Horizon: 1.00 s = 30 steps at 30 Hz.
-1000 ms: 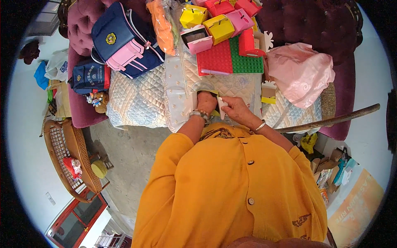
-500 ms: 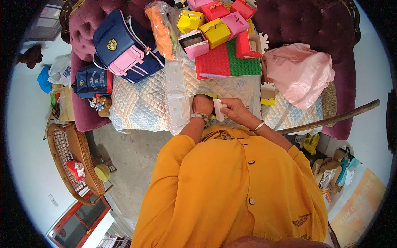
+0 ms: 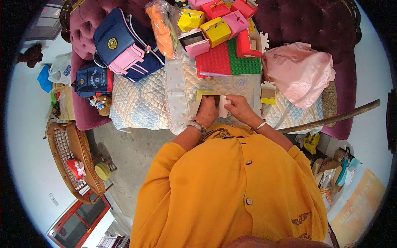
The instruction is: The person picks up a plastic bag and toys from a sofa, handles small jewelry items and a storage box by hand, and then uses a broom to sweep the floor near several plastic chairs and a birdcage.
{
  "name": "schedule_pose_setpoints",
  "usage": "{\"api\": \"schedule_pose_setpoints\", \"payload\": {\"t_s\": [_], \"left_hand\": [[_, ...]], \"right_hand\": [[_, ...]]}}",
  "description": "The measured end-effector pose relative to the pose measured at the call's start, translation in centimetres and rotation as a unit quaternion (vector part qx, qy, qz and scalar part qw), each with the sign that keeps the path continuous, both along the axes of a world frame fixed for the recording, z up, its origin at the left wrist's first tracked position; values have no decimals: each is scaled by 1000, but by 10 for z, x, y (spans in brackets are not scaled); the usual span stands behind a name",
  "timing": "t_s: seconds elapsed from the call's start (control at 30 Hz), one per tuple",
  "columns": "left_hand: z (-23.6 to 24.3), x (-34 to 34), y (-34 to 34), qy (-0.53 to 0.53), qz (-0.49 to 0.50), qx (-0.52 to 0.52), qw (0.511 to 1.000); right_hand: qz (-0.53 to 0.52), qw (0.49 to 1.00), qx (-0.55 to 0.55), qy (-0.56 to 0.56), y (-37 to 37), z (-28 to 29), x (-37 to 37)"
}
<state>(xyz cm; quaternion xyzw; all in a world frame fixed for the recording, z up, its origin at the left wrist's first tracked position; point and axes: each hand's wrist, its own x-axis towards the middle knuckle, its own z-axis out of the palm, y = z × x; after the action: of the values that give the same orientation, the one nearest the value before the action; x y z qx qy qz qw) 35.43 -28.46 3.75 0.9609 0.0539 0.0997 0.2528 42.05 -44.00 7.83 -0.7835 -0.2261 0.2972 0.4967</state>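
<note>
Two bare hands at one yellow-and-white box [image 3: 208, 93], open, by the near edge of the quilt [image 3: 140, 101]. Left hand [image 3: 208, 108]: reaches into box; fingers hidden, spread and hold cannot be told. Right hand [image 3: 240, 109]: thumb and fingers pinched on a white flap [image 3: 223, 107]. Strip of quilt separates box from studded board [image 3: 213, 60]. Writing: pale lettering, small navy bag [image 3: 92, 81]; large letters, orange panel [image 3: 359, 204].
</note>
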Motion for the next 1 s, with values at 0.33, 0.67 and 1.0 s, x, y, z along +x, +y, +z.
{"api": "schedule_pose_setpoints", "payload": {"t_s": [0.33, 0.67, 1.0], "left_hand": [[55, -6, 18, 146, 52, -198, 968], [87, -18, 38, 206, 105, -734, 638], [75, -24, 37, 232, 74, -599, 763]], "right_hand": [[-19, 999, -6, -33, -1, -9, -2], [1, 998, -55, 3, 5, 4, 1], [4, 998, -61, 9, 2, 0, -1]]}}
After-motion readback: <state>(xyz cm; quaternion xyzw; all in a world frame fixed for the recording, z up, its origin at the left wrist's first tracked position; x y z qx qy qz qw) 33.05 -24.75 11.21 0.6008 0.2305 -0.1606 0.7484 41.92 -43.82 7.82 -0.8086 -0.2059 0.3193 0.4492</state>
